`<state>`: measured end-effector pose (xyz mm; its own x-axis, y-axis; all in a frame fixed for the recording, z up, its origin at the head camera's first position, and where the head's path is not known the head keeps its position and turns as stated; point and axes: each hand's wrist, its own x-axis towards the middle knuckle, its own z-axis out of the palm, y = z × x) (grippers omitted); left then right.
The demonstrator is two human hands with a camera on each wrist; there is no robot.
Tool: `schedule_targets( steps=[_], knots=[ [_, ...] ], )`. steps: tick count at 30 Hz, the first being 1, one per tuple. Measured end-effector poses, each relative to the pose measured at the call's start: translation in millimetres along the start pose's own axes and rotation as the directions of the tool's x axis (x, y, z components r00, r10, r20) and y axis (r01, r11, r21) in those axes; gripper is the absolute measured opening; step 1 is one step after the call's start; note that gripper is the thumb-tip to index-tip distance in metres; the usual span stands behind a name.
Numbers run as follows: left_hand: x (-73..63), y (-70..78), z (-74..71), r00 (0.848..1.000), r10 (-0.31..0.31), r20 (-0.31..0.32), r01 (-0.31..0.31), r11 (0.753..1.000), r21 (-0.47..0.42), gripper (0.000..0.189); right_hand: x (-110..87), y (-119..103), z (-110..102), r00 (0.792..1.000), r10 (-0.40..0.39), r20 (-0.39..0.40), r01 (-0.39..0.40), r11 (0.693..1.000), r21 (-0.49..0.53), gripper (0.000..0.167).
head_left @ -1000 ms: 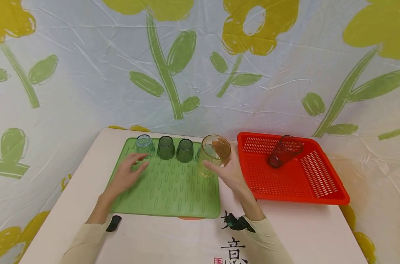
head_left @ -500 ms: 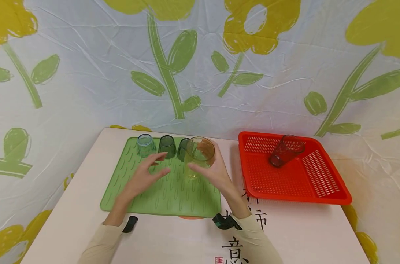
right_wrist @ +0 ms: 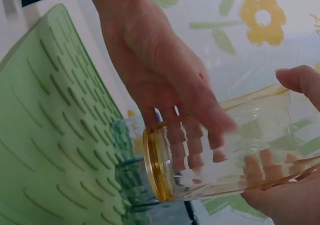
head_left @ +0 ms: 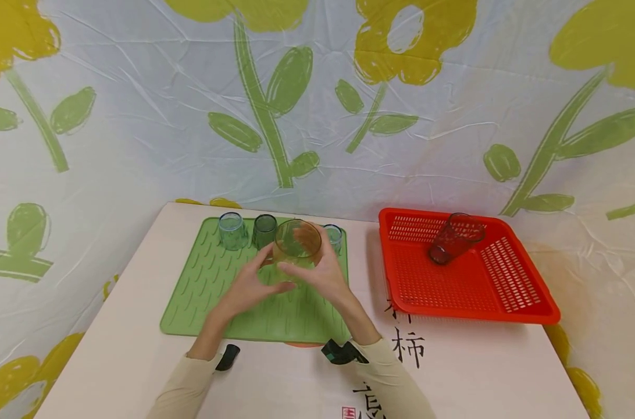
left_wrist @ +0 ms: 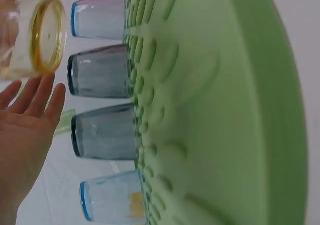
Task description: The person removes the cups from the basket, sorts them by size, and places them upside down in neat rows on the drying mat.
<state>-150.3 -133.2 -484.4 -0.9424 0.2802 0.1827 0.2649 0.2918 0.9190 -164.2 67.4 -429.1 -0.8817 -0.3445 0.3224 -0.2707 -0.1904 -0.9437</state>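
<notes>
A yellow-tinted tall glass (head_left: 296, 240) is held over the green drying mat (head_left: 234, 323), its mouth facing up. My right hand (head_left: 323, 273) grips the glass from the right, thumb and fingers curled around its upper part. My left hand (head_left: 246, 289) is at its lower left side, fingers spread and fairly straight; in the right wrist view the left fingers lie along the base end of the glass (right_wrist: 210, 155). Behind, along the mat's far edge, stand a blue-rimmed glass (head_left: 232, 234), grey glasses (left_wrist: 100, 71) and another blue-rimmed glass (head_left: 333, 235). The yellow glass hides one grey glass in the head view.
A red plastic basket (head_left: 469, 316) stands right of the mat, with a dark reddish glass (head_left: 450, 240) lying tilted inside. The pale table (head_left: 275, 378) carries black written characters. A flower-printed cloth (head_left: 317, 174) hangs behind the table.
My right hand has carried the yellow glass leftward across the mat, uncovering the right blue-rimmed glass. My left hand has moved right, from near the left blue-rimmed glass to the yellow glass.
</notes>
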Motion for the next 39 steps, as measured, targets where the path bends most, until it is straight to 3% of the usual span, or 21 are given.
schedule_targets(
  steps=[8,13,17,21,28,34,39],
  knots=[
    [2.1,-4.2,10.6,0.997,0.078,-0.016,-0.079,0.994,-0.069,0.086,0.7,5.1,5.4,0.999,-0.018,0.037,0.015,0.998,0.068,0.096],
    [-0.2,-3.4,11.5,0.995,0.084,-0.046,-0.087,0.993,-0.076,0.08,1.1,4.4,3.9,0.998,-0.032,0.047,0.03,0.998,0.057,0.104],
    [-4.2,0.6,8.2,0.998,0.043,-0.048,-0.047,0.996,-0.079,0.082,1.4,1.1,-0.7,0.998,-0.044,0.047,0.042,0.998,0.048,0.096],
    [-8.5,8.1,0.5,0.998,-0.007,-0.056,0.005,0.999,-0.048,0.084,-0.6,-7.0,-10.2,0.999,0.002,0.043,-0.002,1.0,0.001,0.088],
    [-12.3,16.6,-18.3,0.999,-0.018,-0.042,0.016,0.999,-0.039,0.082,-6.3,-11.3,-31.6,0.995,0.072,0.074,-0.061,0.987,-0.147,0.087],
    [-12.8,22.8,-33.9,0.995,0.072,-0.063,-0.081,0.984,-0.157,0.075,-10.0,-8.4,-45.8,0.988,0.092,0.12,-0.061,0.969,-0.239,0.082],
    [-12.2,32.5,-40.2,0.988,0.123,-0.092,-0.139,0.97,-0.198,0.074,-13.3,-8.3,-52.0,0.974,0.152,0.169,-0.095,0.947,-0.307,0.081]
  ],
)
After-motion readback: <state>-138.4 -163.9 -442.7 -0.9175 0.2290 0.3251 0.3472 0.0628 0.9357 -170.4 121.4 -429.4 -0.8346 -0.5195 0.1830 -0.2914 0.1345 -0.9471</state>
